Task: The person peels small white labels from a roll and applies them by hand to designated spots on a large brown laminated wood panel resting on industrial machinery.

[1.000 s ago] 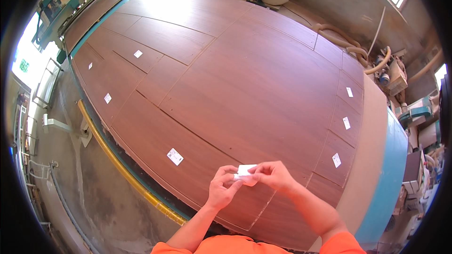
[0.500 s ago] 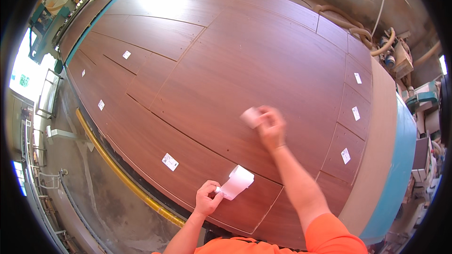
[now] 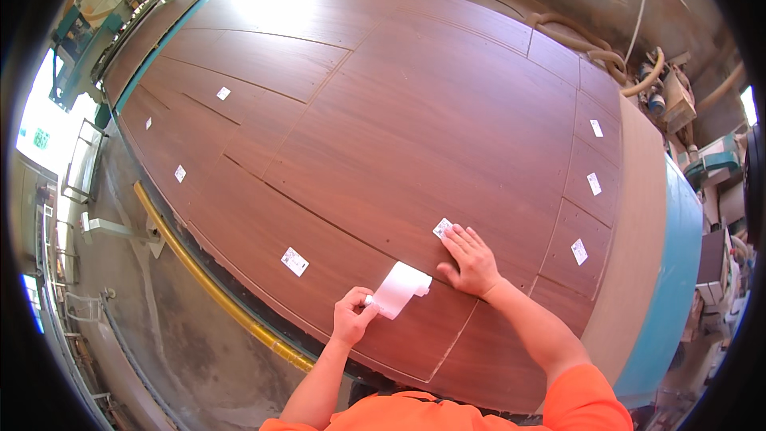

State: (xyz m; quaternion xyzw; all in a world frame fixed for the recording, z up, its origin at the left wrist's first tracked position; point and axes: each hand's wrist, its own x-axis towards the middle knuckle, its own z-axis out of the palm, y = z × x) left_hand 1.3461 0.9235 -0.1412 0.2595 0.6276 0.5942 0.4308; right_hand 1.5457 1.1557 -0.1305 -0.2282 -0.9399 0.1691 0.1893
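My left hand [image 3: 353, 316] pinches one edge of a white label roll [image 3: 396, 289], whose loose strip curls over the near part of the brown wood-grain panel [image 3: 431, 120]. To the right of it, my right hand [image 3: 471, 261] lies flat on the panel with its fingers stretched out. Its fingertips rest on a white printed label [image 3: 442, 228], partly covering it. Another label [image 3: 294, 262] is on the panel to the left of the roll.
More labels dot the panel on the left [image 3: 223, 93] and right [image 3: 579, 251]. Thin cut lines divide the board. A yellow tube [image 3: 219, 291] runs along the near left edge. A blue-edged strip [image 3: 666, 271] borders the right side, and hoses [image 3: 570, 32] lie beyond the far edge.
My right hand has come down onto the panel, and the label it carried now lies there under its fingertips. My left hand still holds the roll, almost in place.
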